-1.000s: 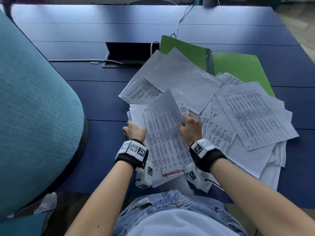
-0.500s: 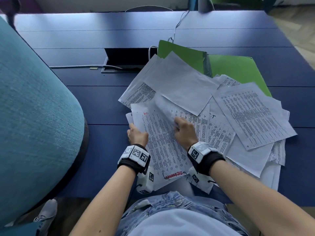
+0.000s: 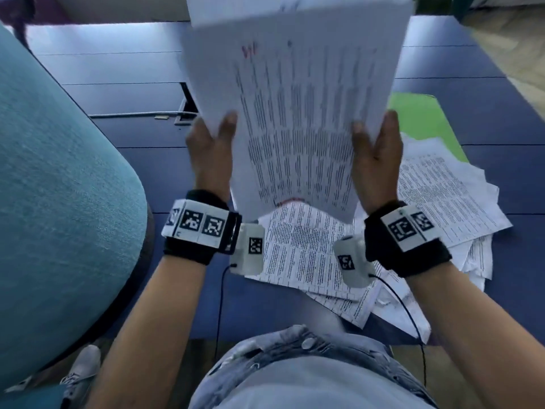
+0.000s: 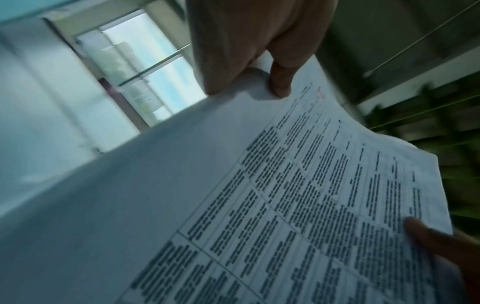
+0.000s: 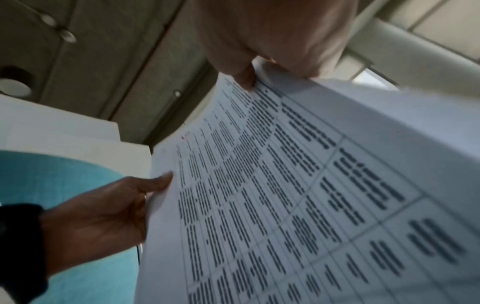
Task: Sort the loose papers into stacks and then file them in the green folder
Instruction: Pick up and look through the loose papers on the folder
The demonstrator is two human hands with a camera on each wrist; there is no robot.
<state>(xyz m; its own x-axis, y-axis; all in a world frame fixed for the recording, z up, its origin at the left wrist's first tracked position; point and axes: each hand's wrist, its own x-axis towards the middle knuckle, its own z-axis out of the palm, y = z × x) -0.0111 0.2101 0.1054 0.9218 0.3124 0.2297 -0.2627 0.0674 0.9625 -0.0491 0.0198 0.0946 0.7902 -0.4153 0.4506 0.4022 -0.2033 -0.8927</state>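
Both hands hold a bundle of printed sheets upright above the desk, table text and red marks facing me. My left hand grips the bundle's left edge, thumb on the front. On the right edge my right hand does the same. The same sheets fill the left wrist view under the left thumb, and the sheets fill the right wrist view too. More loose papers lie heaped on the desk below. A corner of the green folder shows behind the bundle; the rest is hidden.
A teal chair back stands close on the left. The blue desk has a cable slot with a cord behind the bundle. Wrist-camera cables hang near my lap.
The sheets that lay flat under my hands have been lifted off the pile and now stand upright, held at both side edges. The hands rose toward the camera.
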